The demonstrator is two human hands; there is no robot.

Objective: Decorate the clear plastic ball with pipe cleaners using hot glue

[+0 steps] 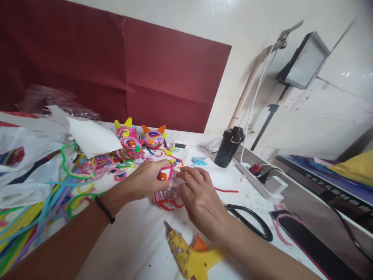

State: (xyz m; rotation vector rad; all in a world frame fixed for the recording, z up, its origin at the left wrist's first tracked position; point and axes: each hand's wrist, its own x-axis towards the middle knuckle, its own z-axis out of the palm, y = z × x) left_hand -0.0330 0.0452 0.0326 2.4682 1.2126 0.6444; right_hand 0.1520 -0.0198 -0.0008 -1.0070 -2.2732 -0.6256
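Note:
My left hand point(145, 179), with a black band at the wrist, is closed on the far left side of a clear plastic craft piece point(168, 203). This piece is rounded and trimmed with red and pink pipe cleaners, with an orange spot near my thumb. The bent fingers of my right hand point(199, 198) press against its right side; whether they also pinch a small strip is hidden. Just below the piece lies a yellow hot glue gun point(186, 252) with an orange trigger, its metal nozzle pointing up and left.
Finished pipe-cleaner animal heads point(154, 138) stand at the back beside a small digital timer point(180, 145). Loose pipe cleaners point(37, 214) cover the left. To the right are a black bottle point(229, 147), black-handled scissors point(252, 221), a power strip point(259, 182) and a lamp point(305, 60).

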